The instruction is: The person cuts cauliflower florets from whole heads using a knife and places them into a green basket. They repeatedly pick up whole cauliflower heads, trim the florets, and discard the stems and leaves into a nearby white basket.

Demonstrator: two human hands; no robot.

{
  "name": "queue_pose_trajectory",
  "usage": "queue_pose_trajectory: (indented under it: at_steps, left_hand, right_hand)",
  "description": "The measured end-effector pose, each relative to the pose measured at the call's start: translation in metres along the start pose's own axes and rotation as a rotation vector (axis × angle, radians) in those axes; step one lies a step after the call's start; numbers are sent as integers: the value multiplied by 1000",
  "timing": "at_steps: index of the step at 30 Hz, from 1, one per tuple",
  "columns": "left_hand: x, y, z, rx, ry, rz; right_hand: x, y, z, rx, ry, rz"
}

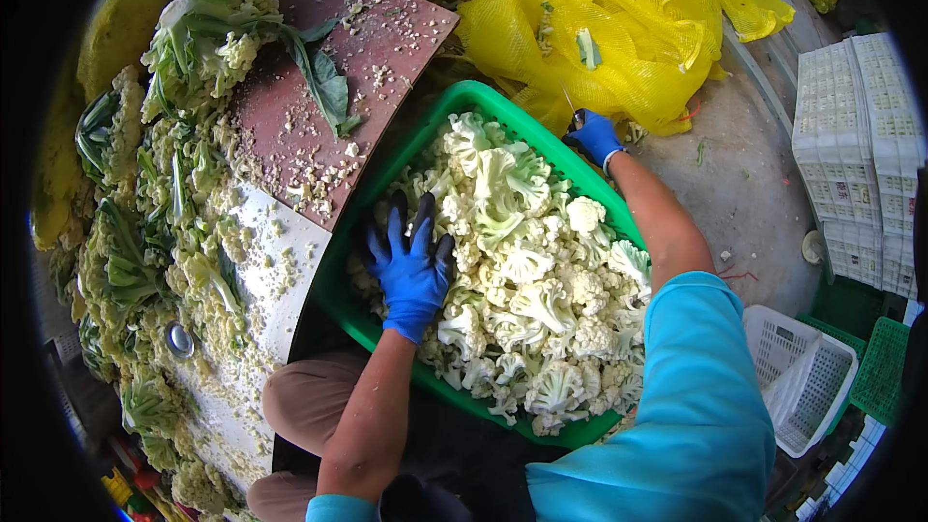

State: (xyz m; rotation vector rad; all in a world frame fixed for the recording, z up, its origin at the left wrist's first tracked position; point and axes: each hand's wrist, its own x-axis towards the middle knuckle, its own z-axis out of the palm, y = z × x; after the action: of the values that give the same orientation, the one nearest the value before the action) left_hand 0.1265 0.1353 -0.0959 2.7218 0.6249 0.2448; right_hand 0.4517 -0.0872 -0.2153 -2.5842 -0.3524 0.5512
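A green plastic basket (471, 98), filled with cut cauliflower florets (540, 304), stands before me. My left hand (412, 268), in a blue glove with dark fingertips, lies spread on the florets by the basket's left side. Beyond the far right rim, my right hand (596, 139), gloved alike, is closed on the dark handle of a knife (578, 118); its thin blade points up toward a yellow mesh sack (616, 80). Part of the handle is hidden by the fingers.
On the left, a table (304, 232) with a reddish board (391, 36) bears cauliflower heads (210, 36), leaves and crumbs. White crates (834, 138) are stacked at the right. A white basket (844, 406) and a green basket (881, 370) lie at the lower right.
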Motion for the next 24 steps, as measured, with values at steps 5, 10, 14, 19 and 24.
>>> queue_pose_trajectory:
  at_steps: [5,10,14,19,24]
  left_hand:
    - [-2,-7,5,42,-15,25]
    - [-8,-11,12,84,26,37]
    - [-3,-9,12,77,72,58]
    - [-3,-11,9,138,61,61]
    - [-7,-12,13,161,151,106]
  right_hand:
    - [-12,-12,-58,343,-47,73]
    - [-98,-112,-167,746,-407,-189]
    - [-95,-117,-164,1055,-644,-213]
    - [-12,-72,-70,944,-701,-79]
    - [46,4,0,534,-95,-117]
